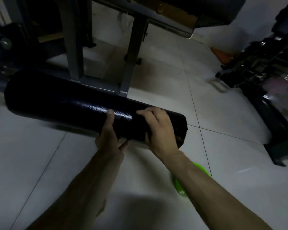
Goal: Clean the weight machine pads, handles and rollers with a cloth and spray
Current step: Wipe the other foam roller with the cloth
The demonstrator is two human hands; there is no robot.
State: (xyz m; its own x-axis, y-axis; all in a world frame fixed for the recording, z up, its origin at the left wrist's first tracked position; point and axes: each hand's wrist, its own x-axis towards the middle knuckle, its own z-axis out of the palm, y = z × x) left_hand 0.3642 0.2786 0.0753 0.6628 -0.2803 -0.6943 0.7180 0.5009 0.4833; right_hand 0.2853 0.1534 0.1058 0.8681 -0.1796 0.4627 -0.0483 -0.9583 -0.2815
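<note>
A long black padded roller (65, 100) of the weight machine stretches across the middle of the view, its free end on the right. My left hand (109, 138) grips it from below, thumb up over the front. My right hand (158, 130) wraps over the top near the roller's end, fingers curled on the pad. A bright green object (181, 185) lies on the floor, partly hidden under my right forearm. No cloth can be made out in the dim light.
The machine's grey steel frame (75, 47) and a seat pad (198, 9) stand behind the roller. A black machine base (276, 130) with metal parts sits at the right. White floor tiles (165, 83) lie between them.
</note>
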